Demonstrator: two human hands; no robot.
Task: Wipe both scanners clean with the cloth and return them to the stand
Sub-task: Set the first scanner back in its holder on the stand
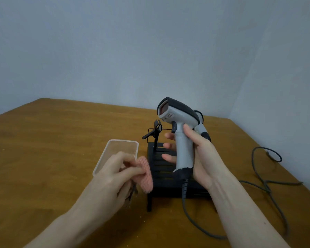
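My right hand [197, 154] grips the handle of a grey and black scanner [179, 120], held upright above the black stand [166, 178] with its window facing left. Its cable [188, 208] hangs down to the table. Behind my right hand, a second scanner [203, 130] shows only in part, over the stand's far right side. My left hand [118, 174] pinches a pink knitted cloth [145, 174] just left of the stand, a short gap from the held scanner. A black holder arm [155, 130] rises from the stand's back left.
A clear plastic container [123, 146] sits on the wooden table [52, 149] just left of the stand, partly behind my left hand. Dark cables [265, 183] loop across the table at the right. Walls close off the back and right.
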